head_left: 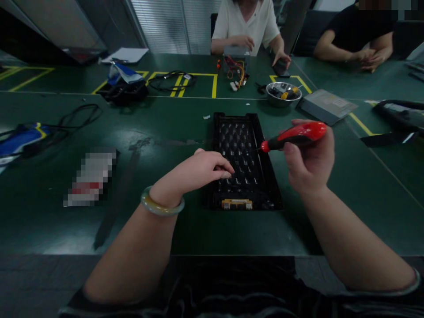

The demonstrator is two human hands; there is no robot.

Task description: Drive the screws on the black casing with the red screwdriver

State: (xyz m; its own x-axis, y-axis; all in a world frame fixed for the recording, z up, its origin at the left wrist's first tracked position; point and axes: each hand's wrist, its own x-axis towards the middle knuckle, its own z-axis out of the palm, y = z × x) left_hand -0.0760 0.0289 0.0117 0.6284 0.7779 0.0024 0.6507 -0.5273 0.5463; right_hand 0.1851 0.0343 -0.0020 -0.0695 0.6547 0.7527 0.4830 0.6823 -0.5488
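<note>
In my right hand [311, 163] is a red and black screwdriver [294, 136], gripped by its handle. Its thin shaft points left, over a black computer case panel [236, 152] with rows of raised shapes and an orange connector board [237, 204] at the near end. The frame does not show whether the tip touches the panel. My left hand [208, 167], bent over the panel's left side, has its thumb and fingers closed together. Anything between those fingertips is hidden or too small to make out. A bangle circles my left wrist.
A metal bowl of small parts [281, 102] and a grey metal drive [326, 106] lie beyond the panel. Near a co-worker's hands stands a power supply with coloured wires [236, 62]. To the left are a phone-shaped item [92, 176], cables and a black tray [121, 90].
</note>
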